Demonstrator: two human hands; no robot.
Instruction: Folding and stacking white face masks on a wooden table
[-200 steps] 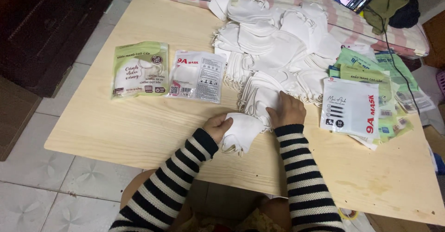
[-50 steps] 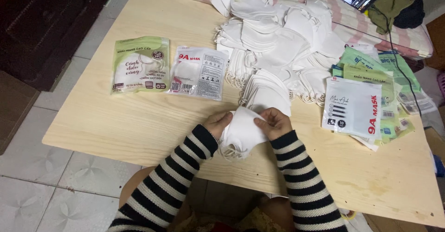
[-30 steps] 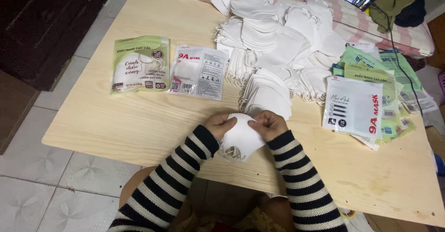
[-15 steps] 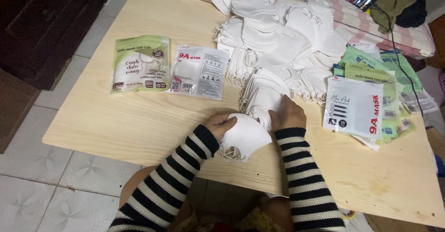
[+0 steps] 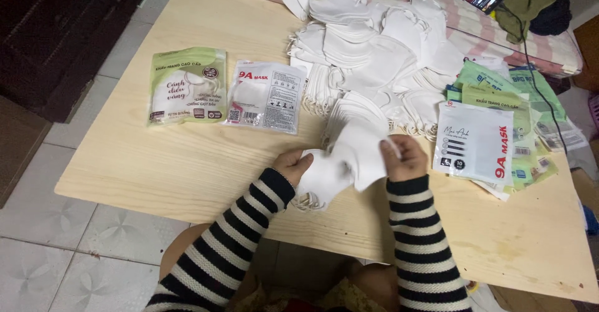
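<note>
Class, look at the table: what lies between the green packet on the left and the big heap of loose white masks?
In the head view, one clear packet with a white mask inside lies flat between the green packet and the heap of white masks, on the wooden table.

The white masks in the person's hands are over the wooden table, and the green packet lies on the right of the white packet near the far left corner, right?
Not quite. In the head view the green packet lies left of the white packet. The left hand and right hand do hold white masks over the wooden table.
</note>
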